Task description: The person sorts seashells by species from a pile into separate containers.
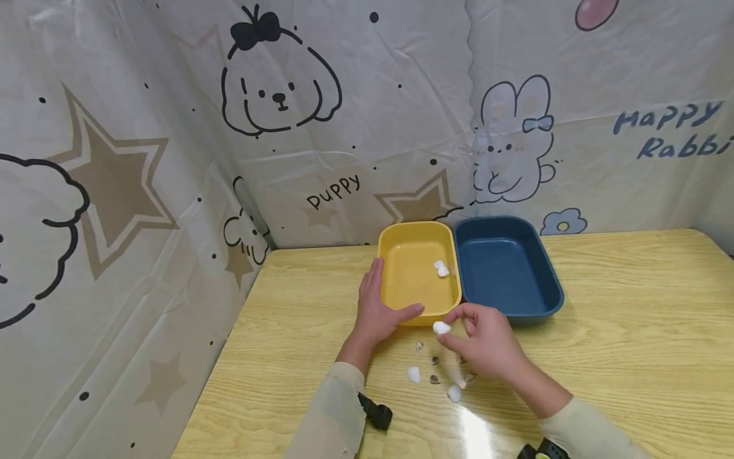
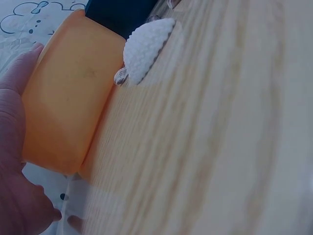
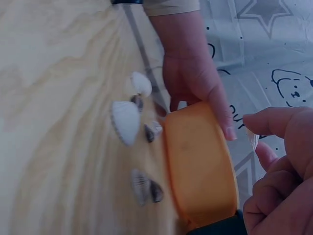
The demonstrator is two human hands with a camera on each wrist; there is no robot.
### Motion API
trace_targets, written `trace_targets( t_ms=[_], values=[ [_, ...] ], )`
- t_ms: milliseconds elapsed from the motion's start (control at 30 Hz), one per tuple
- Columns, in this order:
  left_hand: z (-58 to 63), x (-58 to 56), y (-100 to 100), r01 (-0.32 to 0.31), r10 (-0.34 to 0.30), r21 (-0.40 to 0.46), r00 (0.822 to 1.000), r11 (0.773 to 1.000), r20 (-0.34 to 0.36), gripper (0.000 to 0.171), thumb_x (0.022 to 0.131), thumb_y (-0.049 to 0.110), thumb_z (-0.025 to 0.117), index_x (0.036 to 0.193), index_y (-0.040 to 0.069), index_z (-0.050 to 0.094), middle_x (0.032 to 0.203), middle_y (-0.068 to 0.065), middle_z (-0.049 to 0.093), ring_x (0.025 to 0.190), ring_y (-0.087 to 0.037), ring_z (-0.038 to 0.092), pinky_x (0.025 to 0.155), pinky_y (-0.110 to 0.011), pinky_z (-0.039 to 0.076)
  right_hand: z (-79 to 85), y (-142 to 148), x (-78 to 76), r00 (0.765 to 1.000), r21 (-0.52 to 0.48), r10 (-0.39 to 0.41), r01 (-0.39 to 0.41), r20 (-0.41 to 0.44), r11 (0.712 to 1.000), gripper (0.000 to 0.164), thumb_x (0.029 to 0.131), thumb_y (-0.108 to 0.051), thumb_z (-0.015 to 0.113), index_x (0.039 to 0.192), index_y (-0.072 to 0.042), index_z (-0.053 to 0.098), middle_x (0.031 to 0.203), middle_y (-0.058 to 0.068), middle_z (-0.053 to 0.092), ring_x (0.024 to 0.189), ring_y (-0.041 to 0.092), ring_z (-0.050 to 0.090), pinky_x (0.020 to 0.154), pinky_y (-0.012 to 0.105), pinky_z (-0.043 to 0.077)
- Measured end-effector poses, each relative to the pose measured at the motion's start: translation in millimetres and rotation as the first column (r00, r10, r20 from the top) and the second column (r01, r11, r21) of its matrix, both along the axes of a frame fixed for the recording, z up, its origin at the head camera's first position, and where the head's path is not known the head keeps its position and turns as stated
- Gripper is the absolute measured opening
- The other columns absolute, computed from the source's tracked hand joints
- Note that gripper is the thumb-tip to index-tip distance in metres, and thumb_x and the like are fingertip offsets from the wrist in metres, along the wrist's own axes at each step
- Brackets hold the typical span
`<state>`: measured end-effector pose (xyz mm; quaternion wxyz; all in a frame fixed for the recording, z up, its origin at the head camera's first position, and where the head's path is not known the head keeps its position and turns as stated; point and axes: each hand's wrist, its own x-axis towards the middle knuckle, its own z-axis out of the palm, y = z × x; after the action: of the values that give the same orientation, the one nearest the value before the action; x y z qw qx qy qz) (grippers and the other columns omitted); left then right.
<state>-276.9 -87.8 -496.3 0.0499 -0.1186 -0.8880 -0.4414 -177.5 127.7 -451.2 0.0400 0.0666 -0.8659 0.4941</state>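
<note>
My left hand (image 1: 380, 312) holds the near left corner of a yellow plastic bin (image 1: 420, 298), its thumb along the front rim and its fingers against the left side. Between right thumb and index finger, my right hand (image 1: 487, 338) pinches a white seashell (image 1: 441, 327) just outside the bin's near right corner. In the right wrist view the pinched shell (image 3: 252, 139) shows its ridges. A pair of white shells (image 1: 441, 269) lies inside the yellow bin by its right wall. On the table in front, white shells (image 1: 413, 374) and small dark shells (image 1: 434, 379) lie scattered, partly beneath the right hand.
A dark blue bin (image 1: 504, 280) stands against the yellow bin's right side, with no shells visible in it. Both are near the back edge of the wood-grain table (image 1: 631, 331). Behind hangs a printed curtain (image 1: 367, 108), which also covers the left side.
</note>
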Motion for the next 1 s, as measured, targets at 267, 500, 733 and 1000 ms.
trace_targets(
  t_ms=[267, 500, 733, 1000],
  values=[
    [2.5, -1.8, 0.3, 0.012, -0.012, 0.009, 1.0, 1.0, -0.029, 0.124, 0.068, 0.056, 0.087, 0.162, 0.021, 0.014, 0.166, 0.007, 0.011, 0.149, -0.033, 0.011, 0.117, -0.05, 0.017, 15.8, -1.9, -11.0, 0.998, -0.009, -0.015, 0.014, -0.056, 1.0, 0.023, 0.078, -0.015, 0.087, 0.092, -0.01, 0.07, 0.053, -0.005, 0.028, 0.046, 0.011, 0.027, 0.045, 0.026, 0.024],
    [2.1, -1.2, 0.2, 0.006, -0.006, 0.001, 1.0, 1.0, -0.012, 0.124, 0.068, 0.058, 0.086, 0.162, 0.024, 0.013, 0.166, 0.007, 0.01, 0.15, -0.031, 0.01, 0.117, -0.051, 0.017, 25.8, -2.9, -21.8, 0.997, -0.031, -0.031, 0.028, -0.071, 0.999, 0.024, 0.079, -0.016, 0.086, 0.094, -0.009, 0.069, 0.053, -0.003, 0.029, 0.043, 0.015, 0.032, 0.042, 0.026, 0.024],
    [1.2, -0.1, 0.1, -0.007, 0.007, 0.001, 1.0, 1.0, 0.012, 0.124, 0.068, 0.059, 0.086, 0.162, 0.025, 0.013, 0.165, 0.01, 0.01, 0.15, -0.025, 0.009, 0.117, -0.05, 0.017, 28.2, -4.5, -33.0, 0.992, -0.025, -0.056, 0.053, -0.114, 0.998, 0.025, 0.08, -0.019, 0.086, 0.097, -0.011, 0.07, 0.054, -0.001, 0.031, 0.043, 0.017, 0.031, 0.042, 0.026, 0.021],
    [2.3, 1.9, -0.1, -0.004, 0.004, -0.004, 1.0, 1.0, 0.016, 0.123, 0.069, 0.06, 0.085, 0.162, 0.026, 0.012, 0.166, 0.009, 0.009, 0.15, -0.026, 0.009, 0.117, -0.051, 0.017, 31.6, -8.1, -44.2, 0.988, -0.072, -0.088, 0.079, -0.126, 0.994, 0.027, 0.081, -0.02, 0.085, 0.1, -0.009, 0.069, 0.055, -0.001, 0.03, 0.045, 0.017, 0.029, 0.043, 0.027, 0.021]
  ],
)
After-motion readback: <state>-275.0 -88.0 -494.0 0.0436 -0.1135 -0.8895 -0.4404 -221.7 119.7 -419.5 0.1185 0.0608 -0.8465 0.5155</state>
